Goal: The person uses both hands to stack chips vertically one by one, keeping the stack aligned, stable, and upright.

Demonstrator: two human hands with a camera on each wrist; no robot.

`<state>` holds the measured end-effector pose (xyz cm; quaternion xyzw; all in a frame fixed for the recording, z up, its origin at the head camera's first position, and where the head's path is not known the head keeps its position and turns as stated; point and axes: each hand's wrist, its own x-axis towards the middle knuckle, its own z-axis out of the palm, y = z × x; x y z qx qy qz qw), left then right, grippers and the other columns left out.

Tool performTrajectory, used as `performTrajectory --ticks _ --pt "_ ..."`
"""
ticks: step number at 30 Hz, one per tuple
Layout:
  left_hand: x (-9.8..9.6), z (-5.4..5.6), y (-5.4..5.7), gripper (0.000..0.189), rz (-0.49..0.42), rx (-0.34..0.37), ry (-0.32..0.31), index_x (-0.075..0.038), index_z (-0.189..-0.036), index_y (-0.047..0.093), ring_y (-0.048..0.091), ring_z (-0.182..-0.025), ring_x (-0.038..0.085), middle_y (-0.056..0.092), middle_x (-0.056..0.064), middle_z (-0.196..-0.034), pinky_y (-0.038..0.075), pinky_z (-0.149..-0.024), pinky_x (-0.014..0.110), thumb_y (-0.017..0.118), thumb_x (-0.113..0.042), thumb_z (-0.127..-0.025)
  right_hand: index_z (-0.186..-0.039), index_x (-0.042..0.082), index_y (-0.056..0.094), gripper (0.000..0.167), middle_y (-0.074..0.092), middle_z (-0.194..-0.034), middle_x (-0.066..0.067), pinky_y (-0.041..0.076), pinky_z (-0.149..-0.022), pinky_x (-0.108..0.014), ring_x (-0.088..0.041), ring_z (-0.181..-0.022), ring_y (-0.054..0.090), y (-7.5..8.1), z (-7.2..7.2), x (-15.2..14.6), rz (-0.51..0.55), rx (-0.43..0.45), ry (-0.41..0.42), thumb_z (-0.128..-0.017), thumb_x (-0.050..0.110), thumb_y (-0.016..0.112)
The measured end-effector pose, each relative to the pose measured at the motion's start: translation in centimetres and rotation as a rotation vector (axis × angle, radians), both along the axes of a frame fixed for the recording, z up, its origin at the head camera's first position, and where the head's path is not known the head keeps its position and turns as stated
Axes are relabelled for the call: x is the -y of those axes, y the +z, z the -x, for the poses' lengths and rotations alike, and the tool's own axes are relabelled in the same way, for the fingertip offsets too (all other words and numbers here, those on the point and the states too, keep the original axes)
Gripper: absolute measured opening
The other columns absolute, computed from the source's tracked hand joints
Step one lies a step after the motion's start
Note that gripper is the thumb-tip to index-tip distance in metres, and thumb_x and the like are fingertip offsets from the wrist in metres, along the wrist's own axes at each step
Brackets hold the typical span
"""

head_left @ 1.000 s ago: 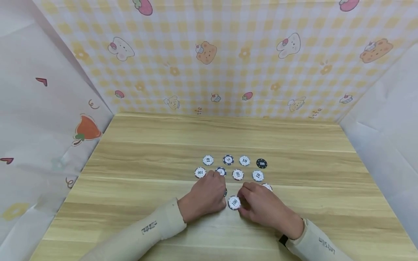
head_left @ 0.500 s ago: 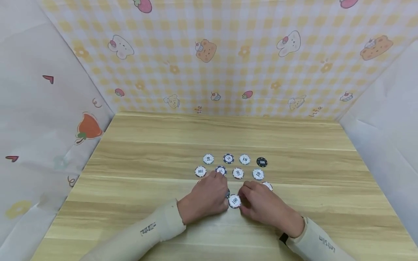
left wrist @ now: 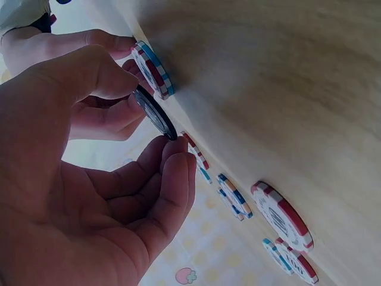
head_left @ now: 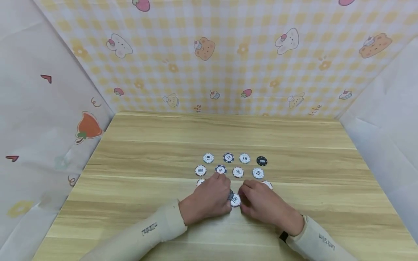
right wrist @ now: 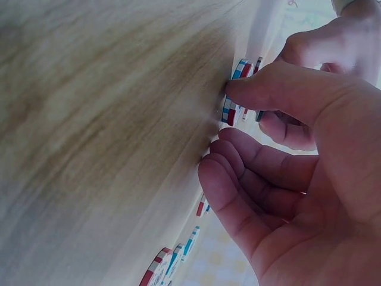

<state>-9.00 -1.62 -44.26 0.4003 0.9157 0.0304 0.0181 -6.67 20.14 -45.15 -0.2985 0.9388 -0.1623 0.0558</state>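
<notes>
My left hand (head_left: 212, 195) pinches a black poker chip (left wrist: 156, 113) between thumb and fingertips, tilted above the table. Right beside it, my right hand (head_left: 265, 203) holds a small stack of poker chips (left wrist: 153, 71) by the edge, thumb on one side and fingertips on the other. The top chip is white and reads 100; red-and-white and blue-and-white edges show in the left wrist view. From the head view, the black chip overlaps the stack's upper left, and the left hand hides part of it.
Beyond the hands, poker chips lie flat in loose rows, including a black 100 chip (head_left: 262, 161), a blue-edged chip (head_left: 228, 157) and a white 100 chip (head_left: 200, 170). Another chip (head_left: 267, 185) lies partly behind the right hand. Wood-grain table (head_left: 147, 145); patterned cloth backdrop (head_left: 228, 72).
My left hand has shifted right with the black chip, which now overlaps the white 100 chip's stack. A chip left of that hand has come into view. My right hand has barely moved.
</notes>
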Motion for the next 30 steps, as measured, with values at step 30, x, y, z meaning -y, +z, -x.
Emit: performTrajectory --ticks 30 --pt "-1.4 -0.1 -0.7 0.026 0.012 0.005 -0.086 -0.006 -0.099 0.072 0.052 -0.081 0.016 0.062 0.002 -0.087 0.050 -0.079 0.028 0.074 -0.031 -0.093 -0.099 0.010 0.075 0.017 0.065 -0.093 0.002 0.056 -0.073 -0.035 -0.012 -0.083 0.058 -0.1 0.0 -0.1 -0.003 -0.037 0.023 -0.088 0.010 0.088"
